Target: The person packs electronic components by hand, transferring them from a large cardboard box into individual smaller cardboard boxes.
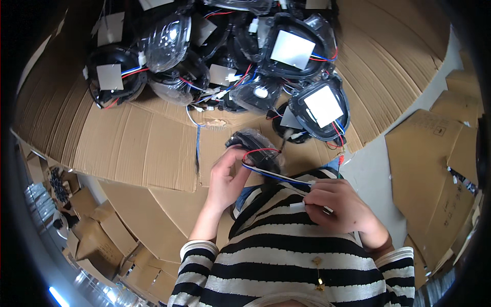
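My left hand [225, 176] grips a black lamp [257, 144] with a clear plastic cover, in front of my lap. Red, white and blue wires [279, 177] run from the lamp across to my right hand [338, 207]. The fingers of that hand are closed around the wires' far end. A small white strip [296, 207] sticks out on the left of the right fingers; what part of it they pinch is hidden. Just beyond, at the cardboard's near edge, lies another black lamp [321, 108] with a white square on its back.
Many similar lamps [166, 43] with loose wires are heaped on the cardboard sheet [138, 146] ahead of me. A red clip [341, 159] hangs near its front edge. Cardboard boxes [434, 174] stand on the right, with more flattened cartons [97, 245] at lower left.
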`<action>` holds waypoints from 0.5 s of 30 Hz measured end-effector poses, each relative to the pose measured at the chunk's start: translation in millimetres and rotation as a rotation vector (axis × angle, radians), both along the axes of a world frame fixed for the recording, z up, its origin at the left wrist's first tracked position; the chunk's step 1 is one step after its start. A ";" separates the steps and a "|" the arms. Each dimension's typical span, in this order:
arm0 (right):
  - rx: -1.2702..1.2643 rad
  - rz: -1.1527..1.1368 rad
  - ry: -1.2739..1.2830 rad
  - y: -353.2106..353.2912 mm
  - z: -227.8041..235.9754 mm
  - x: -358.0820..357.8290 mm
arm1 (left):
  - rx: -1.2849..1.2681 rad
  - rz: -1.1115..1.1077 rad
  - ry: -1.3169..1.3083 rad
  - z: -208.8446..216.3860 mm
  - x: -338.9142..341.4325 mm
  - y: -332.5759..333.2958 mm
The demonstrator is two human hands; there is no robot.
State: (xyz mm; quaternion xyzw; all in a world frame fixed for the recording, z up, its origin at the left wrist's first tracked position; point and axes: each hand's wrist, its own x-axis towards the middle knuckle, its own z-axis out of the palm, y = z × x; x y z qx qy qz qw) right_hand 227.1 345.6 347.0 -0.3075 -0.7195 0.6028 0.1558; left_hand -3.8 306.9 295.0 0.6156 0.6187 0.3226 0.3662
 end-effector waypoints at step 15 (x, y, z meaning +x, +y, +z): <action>0.098 0.002 0.018 1.2 28.4 -12.0 | -0.338 0.137 -0.625 40.0 -5.7 8.8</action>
